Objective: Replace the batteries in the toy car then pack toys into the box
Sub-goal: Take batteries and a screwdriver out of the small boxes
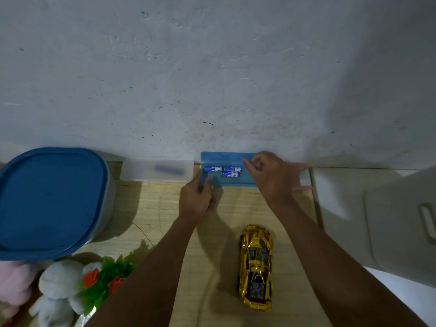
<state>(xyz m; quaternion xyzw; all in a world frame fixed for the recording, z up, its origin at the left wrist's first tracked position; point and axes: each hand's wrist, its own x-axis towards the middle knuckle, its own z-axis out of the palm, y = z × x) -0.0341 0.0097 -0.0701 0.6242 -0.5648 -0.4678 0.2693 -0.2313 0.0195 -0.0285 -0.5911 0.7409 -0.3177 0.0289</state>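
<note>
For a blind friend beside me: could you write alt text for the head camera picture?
A person's left hand grips the end of an open blue battery case holding three batteries, while the right hand curls over its other end. A gold toy car sits nearer on the wooden table.

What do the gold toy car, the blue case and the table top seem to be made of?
The toy car: probably plastic with a glossy gold chrome coating, since it reflects light sharply; metal is possible. The blue case: thin translucent plastic, slightly glossy, tinted yet see-through. The table top: matte wood or wood-look laminate, by its pale grain lines.
</note>
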